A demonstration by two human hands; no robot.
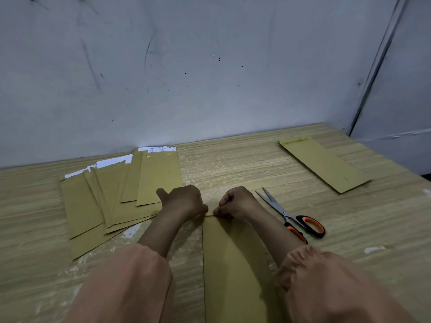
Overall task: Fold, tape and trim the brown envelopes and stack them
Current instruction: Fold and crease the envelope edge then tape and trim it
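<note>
A brown envelope (233,259) lies lengthwise on the wooden table (233,164) in front of me, between my forearms. My left hand (184,201) and my right hand (235,202) both have curled fingers and pinch the envelope's far end, close together. A fanned pile of brown envelopes (112,197) with white paper showing at their tops lies to the left. One single brown envelope (324,163) lies apart at the far right. Scissors (291,215) with orange and black handles lie just right of my right hand.
A grey scuffed wall (186,66) rises right behind the table. The table's right edge runs past the single envelope. Small white scraps (373,249) lie on the wood at the right.
</note>
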